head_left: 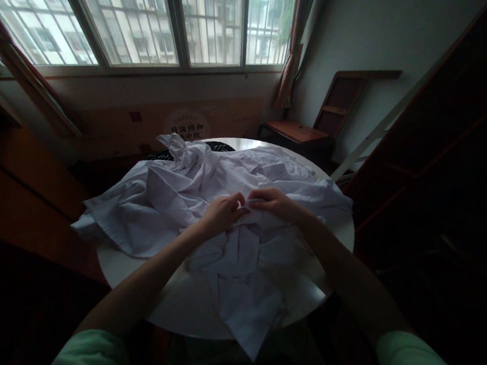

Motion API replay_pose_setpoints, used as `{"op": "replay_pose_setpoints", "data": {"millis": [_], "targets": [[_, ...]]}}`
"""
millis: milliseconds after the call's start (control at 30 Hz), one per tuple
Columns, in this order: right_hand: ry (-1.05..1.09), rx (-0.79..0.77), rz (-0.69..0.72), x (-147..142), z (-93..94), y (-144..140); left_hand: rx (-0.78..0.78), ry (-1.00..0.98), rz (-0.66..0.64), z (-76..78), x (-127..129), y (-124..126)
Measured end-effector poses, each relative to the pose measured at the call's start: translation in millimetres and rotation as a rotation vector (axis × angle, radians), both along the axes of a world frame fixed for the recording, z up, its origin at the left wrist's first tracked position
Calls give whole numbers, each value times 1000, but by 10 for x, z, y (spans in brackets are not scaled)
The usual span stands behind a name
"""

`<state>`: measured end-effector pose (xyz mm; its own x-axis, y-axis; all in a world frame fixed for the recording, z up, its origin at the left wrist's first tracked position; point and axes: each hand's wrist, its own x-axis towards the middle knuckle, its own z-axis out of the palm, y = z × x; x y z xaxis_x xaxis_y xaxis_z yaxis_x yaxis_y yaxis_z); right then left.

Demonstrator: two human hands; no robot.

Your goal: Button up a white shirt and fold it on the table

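A crumpled white garment (pixel 209 180) is spread across a round white table (pixel 181 307); whether it is a shirt or a coat I cannot tell. Close together near the table's middle, my left hand (pixel 224 211) and my right hand (pixel 273 202) each pinch a bit of its fabric between thumb and fingers. What lies between the fingertips is small and partly hidden. Below my hands the cloth hangs in layered folds, and one pointed end reaches past the table's front edge. A twisted bunch of fabric sticks up at the back.
Behind the cloth, a dark woven item (pixel 221 146) shows at the table's far edge. A wooden chair (pixel 302 131) stands at the back right. Barred windows (pixel 140 27) and a cardboard panel (pixel 229 115) are beyond. Orange-brown furniture (pixel 22 190) is on the left.
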<state>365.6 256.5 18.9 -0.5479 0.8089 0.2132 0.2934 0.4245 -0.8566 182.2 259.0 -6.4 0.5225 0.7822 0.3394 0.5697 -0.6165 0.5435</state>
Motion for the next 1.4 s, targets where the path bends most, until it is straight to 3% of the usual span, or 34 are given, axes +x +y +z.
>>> {"op": "replay_pose_setpoints", "data": {"millis": [167,300,500,633,1000,1167,1400], "targets": [[60,-6,-97,32,7,29,-10,-140,59,37,6,37],[86,-62,-54,34,-3,40,-24,-241,64,62,-2,28],[13,10,-106,-45,-74,34,-66,-246,76,19,2,26],[72,50,-154,-88,-99,46,-110,-311,66,-20,14,33],[223,8,-227,-139,-190,118,-495,-499,-60,-103,21,116],[267,-52,-225,-142,-203,108,-490,-585,-34,-78,50,77],[445,-236,-222,-189,-175,47,-369,-588,12,-129,84,66]]}}
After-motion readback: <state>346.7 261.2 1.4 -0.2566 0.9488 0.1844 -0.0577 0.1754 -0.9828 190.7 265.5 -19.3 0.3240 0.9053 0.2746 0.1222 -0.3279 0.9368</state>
